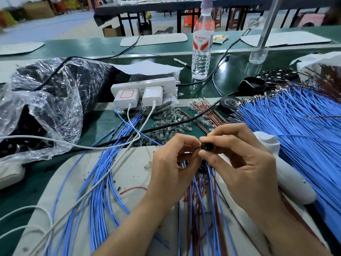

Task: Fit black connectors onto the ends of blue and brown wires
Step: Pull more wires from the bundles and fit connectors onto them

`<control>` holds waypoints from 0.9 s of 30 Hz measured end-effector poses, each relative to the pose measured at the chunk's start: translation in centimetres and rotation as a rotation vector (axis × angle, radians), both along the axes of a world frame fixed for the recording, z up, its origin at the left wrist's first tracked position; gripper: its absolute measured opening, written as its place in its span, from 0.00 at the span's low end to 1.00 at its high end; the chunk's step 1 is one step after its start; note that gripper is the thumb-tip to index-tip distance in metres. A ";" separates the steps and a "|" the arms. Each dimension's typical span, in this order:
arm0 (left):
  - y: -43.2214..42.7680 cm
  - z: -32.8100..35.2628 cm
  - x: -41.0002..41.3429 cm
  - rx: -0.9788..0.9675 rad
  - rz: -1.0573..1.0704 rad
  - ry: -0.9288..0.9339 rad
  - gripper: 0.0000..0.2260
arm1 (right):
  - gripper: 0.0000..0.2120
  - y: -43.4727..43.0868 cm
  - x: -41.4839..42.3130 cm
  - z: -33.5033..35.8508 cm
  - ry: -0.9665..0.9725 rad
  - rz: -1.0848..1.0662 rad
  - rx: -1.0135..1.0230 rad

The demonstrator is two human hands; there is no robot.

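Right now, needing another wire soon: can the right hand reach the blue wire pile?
Probably yes: the blue wire pile lies uncovered beside the right hand, only a white device between; but that hand pinches a black connector.

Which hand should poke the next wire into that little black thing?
The left hand, probably: the right hand is busy pinching the black connector, and the left fingertips sit just beside it.

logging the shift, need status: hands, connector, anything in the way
Right hand pinches black connector. Left hand curled at it, contents hidden. Blue wires, brown wires on the mat below; nothing between the hands.
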State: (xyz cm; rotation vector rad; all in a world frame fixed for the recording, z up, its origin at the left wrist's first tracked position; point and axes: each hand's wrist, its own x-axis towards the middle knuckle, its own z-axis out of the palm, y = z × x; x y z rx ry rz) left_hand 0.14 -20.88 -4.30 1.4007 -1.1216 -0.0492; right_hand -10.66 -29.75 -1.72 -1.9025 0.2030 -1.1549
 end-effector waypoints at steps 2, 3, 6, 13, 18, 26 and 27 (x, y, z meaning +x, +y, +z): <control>0.0 0.0 -0.1 0.007 -0.006 0.006 0.03 | 0.10 0.0 -0.1 0.0 0.006 -0.015 -0.007; 0.0 0.0 -0.1 0.001 -0.009 0.006 0.03 | 0.10 0.0 -0.1 0.1 0.008 -0.020 -0.012; 0.1 0.2 0.0 -0.023 -0.008 -0.003 0.04 | 0.11 0.1 0.0 0.2 0.009 -0.020 0.030; 0.0 0.7 -1.2 -0.006 -0.148 0.135 0.23 | 0.11 0.3 0.3 0.6 0.069 -0.051 0.092; 0.0 0.7 -0.8 -0.019 0.027 -0.043 0.14 | 0.09 -0.4 -0.4 0.9 0.031 -0.053 0.169; 0.0 0.8 -0.8 0.003 -0.092 0.021 0.06 | 0.05 0.1 -0.6 1.3 -0.058 -0.018 0.184; 0.0 0.8 -0.8 0.002 -0.100 0.022 0.06 | 0.04 0.3 -0.6 1.4 -0.063 -0.010 0.183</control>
